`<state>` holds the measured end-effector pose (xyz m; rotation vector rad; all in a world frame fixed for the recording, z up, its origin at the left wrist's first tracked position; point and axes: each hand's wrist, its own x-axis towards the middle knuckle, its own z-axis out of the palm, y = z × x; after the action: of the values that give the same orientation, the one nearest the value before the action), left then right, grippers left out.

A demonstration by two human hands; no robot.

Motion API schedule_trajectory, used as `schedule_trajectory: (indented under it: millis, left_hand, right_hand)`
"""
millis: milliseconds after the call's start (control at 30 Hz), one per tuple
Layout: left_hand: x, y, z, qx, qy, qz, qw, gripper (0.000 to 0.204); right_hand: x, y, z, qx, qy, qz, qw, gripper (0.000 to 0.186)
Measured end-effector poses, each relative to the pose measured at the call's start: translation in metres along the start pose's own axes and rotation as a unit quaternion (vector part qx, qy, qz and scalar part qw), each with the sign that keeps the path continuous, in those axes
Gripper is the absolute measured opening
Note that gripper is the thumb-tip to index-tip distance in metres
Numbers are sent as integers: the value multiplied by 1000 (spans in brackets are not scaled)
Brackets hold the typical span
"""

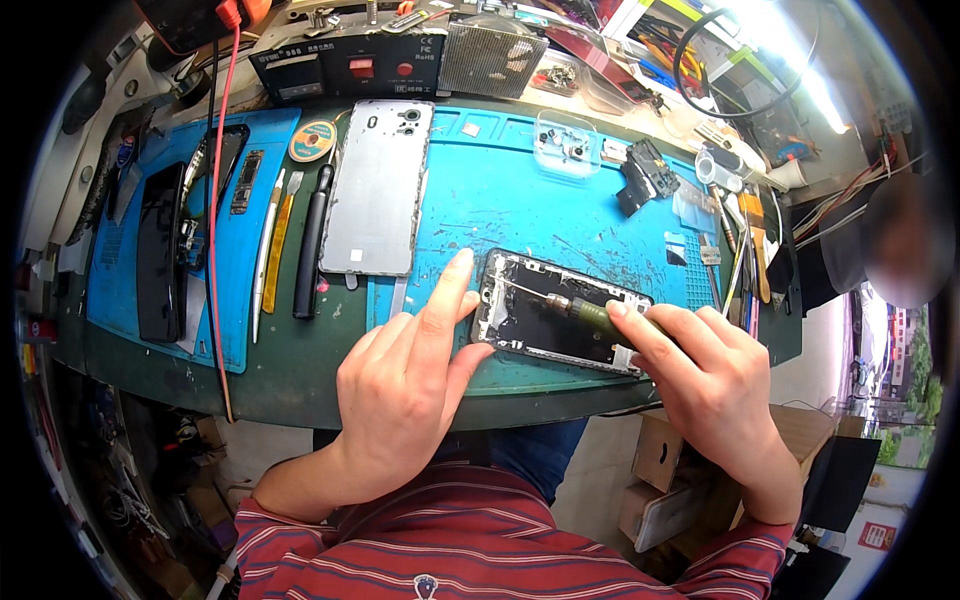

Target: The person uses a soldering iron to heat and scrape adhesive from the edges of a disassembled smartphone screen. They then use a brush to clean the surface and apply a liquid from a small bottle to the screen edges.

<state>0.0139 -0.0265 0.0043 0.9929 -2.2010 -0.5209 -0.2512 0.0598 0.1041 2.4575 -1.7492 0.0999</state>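
An opened phone frame lies on the blue mat with its black interior and bare edges showing. My right hand grips a green-handled screwdriver, whose thin shaft lies over the phone toward its left end. Beside that end is my left hand, index finger stretched upward, other fingers partly bent, thumb touching or very near the phone's corner. A silver phone back panel rests upper left of the phone.
A second mat holds phone parts at left, beside slim tools and a solder spool. Behind are a black power box, a clear parts box and a black module. A blurred person is at far right.
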Motion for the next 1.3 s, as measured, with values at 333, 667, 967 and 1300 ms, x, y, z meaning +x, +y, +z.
schedule_trajectory:
  millis: [333,667,967,1300]
  left_hand:
    - [1,1,0,1,2,1,1000,86]
    - [0,0,0,1,-1,0,1000,86]
    - [0,0,0,2,-2,1,1000,86]
    - [1,0,-1,0,-1,-4,1000,87]
  right_hand:
    - [-3,-5,-2,-18,3,-13,1000,66]
    - [-6,-6,-1,-8,0,-9,1000,66]
    - [-1,-1,4,-5,17,3,1000,67]
    - [-3,-3,7,-1,24,18,1000,65]
